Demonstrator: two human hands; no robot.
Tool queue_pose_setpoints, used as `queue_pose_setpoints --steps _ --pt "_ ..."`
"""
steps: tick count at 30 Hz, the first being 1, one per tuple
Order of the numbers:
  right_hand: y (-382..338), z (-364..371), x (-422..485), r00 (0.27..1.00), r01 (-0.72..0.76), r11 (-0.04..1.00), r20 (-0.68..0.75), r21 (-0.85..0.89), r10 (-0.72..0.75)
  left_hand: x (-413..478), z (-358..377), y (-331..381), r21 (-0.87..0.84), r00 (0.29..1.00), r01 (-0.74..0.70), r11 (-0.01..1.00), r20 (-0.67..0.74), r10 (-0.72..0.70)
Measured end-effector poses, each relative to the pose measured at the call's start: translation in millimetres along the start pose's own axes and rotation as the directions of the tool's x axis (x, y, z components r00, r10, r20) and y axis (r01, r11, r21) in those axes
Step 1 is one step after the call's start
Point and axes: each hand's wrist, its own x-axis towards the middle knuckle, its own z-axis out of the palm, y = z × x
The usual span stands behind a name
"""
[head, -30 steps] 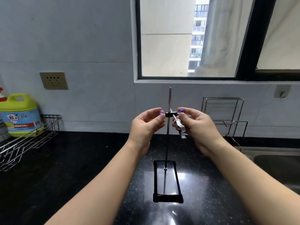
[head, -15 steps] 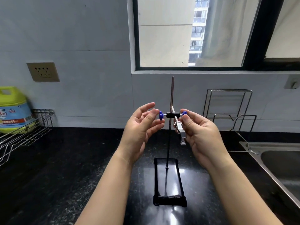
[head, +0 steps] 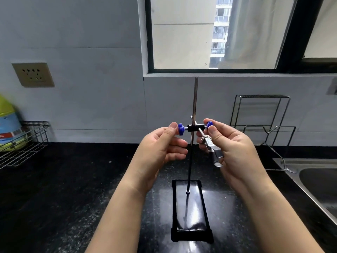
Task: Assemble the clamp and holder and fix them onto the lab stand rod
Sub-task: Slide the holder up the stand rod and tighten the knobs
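The black holder [head: 193, 128] lies crosswise on the upright rod [head: 195, 99], its blue knobs at each end: the loosely spread left hand [head: 160, 152] touches one, the right hand [head: 231, 148] pinches the other.

Both bare hands were raised, forearms converging from below.
Left hand [head: 160, 148] half-open, thumb up toward one o'clock; right hand [head: 231, 148] curled, thumb pointing at eleven.
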Motion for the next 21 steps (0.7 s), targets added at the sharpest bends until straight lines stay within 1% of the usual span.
queue_pose_setpoints --steps 4,7,13,15,17,19,21 --pt "-2 -2 1 1.000 0.004 0.999 0.024 -0.039 -0.003 5 6 1 0.013 0.997 -0.075 0.997 -0.006 0.075" --pt "-3 -5 1 0.999 -0.004 1.000 0.051 -0.022 0.005 7 4 -2 0.010 0.992 -0.128 0.992 -0.010 0.128" --pt "-6 -4 -1 0.997 -0.029 0.999 0.070 0.013 0.028 4 -6 -1 0.054 0.979 -0.194 0.979 0.065 0.191" --pt "-6 -4 -1 0.997 -0.043 0.999 0.072 0.013 0.042 3 -7 0 0.047 0.984 -0.170 0.984 0.054 0.168" --pt "-5 -4 -2 0.996 -0.061 0.998 0.073 0.014 0.059 3 -5 1 0.026 0.995 -0.102 0.994 0.020 0.102" --pt "-5 -4 -2 0.995 -0.070 0.997 0.069 0.017 0.069 2 -1 0 0.054 0.999 -0.045 0.998 -0.003 0.046" --pt "-6 -3 -3 0.995 -0.070 0.997 0.069 0.017 0.069 2 2 -3 0.073 0.998 -0.054 0.996 -0.016 0.055"
